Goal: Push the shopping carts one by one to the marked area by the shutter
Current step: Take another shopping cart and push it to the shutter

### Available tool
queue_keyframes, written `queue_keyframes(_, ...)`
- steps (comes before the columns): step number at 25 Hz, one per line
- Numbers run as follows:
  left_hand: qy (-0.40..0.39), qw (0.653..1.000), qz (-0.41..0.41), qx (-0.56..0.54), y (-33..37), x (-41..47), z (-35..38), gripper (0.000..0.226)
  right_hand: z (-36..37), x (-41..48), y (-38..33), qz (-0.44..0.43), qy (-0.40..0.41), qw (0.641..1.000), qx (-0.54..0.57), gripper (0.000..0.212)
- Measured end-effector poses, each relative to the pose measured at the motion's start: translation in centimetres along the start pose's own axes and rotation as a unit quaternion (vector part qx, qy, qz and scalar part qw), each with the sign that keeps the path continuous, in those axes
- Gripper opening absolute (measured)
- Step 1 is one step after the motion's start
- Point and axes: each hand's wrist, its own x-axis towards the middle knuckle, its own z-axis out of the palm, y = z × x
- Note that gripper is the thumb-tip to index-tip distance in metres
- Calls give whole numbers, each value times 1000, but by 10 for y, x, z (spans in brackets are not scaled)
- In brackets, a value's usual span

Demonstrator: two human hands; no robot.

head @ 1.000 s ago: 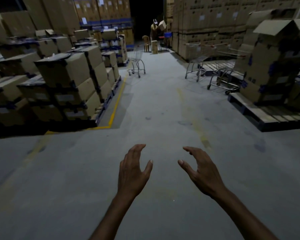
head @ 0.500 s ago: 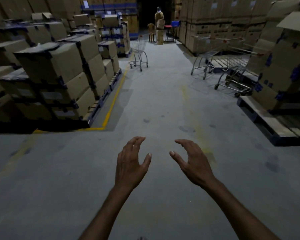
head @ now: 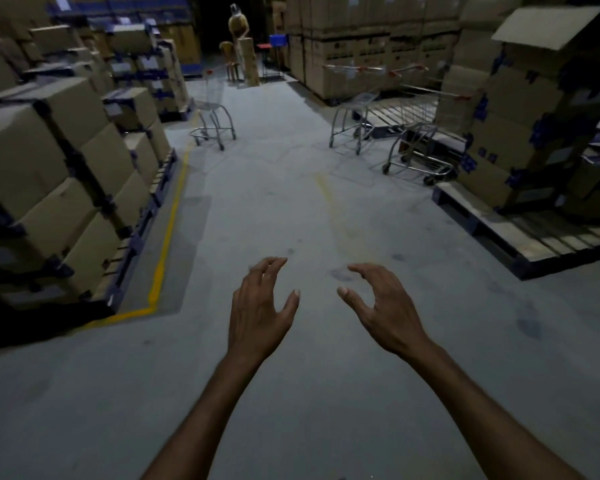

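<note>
Looking like the go-and-fetch-a-cart step, guessing here; not pushing anything right now; holding the left hand [head: 260, 306] and right hand [head: 385, 310] out in the lower centre of the frame, backs up, fingers spread and loosely hooked, thumbs pointing at each other, gripping nothing at all; hovering over bare floor [head: 291, 209].

Spotting three carts, all well apart from the hands and way up the frame; seeing the left cart [head: 213, 98] at upper centre-left, near the far end of the boxes [head: 66, 150] and the yellow line [head: 168, 237]; seeing the middle cart [head: 355, 102] and right cart [head: 420, 133] at upper right, close together, parked just beside a pallet [head: 534, 244]; not touching any of them.

Guessing at the next move: closing the gap to one cart, getting behind its handle, wrapping both hands on the bar, then rolling just that one out; maybe going for the lone left one, since the two on the right are probably needing some separating; minding the pallet corners when turning.

Not seeing the shutter or the marked area anywhere in frame, so not being able to tell which way to push.
</note>
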Motion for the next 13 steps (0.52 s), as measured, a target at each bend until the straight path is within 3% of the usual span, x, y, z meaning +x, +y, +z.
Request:
queue_keyframes(7,-35,997,26,-60,-42,144,78,60,39,141,67,35,29,999,-5,50)
queue_keyframes(13,-40,996,35,-70,-72,300,178,60,66,291,166,43,36,998,-18,53)
